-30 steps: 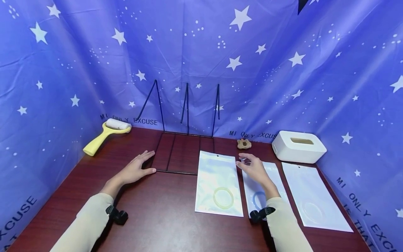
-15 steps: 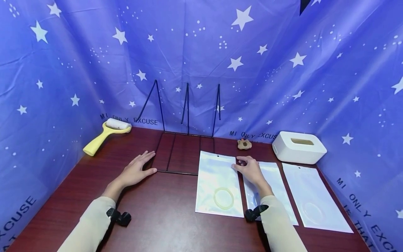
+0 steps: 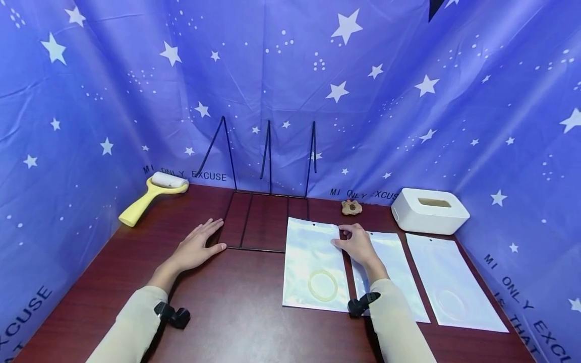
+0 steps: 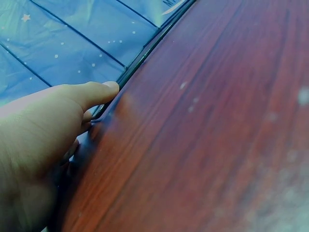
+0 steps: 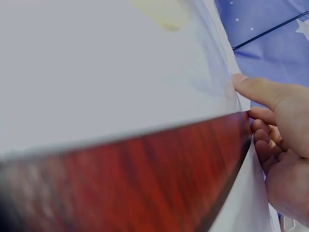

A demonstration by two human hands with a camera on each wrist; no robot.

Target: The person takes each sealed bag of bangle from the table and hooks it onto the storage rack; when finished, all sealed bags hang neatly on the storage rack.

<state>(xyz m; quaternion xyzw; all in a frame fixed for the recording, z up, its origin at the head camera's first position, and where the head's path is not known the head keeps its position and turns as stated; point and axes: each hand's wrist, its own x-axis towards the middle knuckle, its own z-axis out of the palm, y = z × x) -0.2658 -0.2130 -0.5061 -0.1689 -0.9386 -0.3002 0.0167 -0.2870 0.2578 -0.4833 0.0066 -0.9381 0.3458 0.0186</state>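
My right hand [image 3: 360, 248] pinches the upper right edge of a shiny white zip bag [image 3: 301, 259], thumb on its face. A pale yellow ring [image 3: 310, 286] shows through the bag's lower part. The bag overlaps the right front of a black wire rack [image 3: 254, 249]. Beside the rack's left front corner rests my left hand [image 3: 196, 248], its fingers extended; in the left wrist view the thumb lies at the front bar. Partly under my right forearm is a second zip bag [image 3: 392, 262]. A third zip bag [image 3: 454, 272] with a pale ring inside lies farther right.
A yellow-handled lint roller [image 3: 147, 199] lies at the back left. At the back right stands a white tissue box [image 3: 428, 217], with a small tan cookie-shaped piece [image 3: 351, 207] to its left. Starry blue cloth [image 3: 268, 75] hangs round the wooden table [image 3: 227, 312].
My right hand has shifted left from over the middle bag and now grips the left bag's edge. The left hand has stayed nearly still beside the rack.
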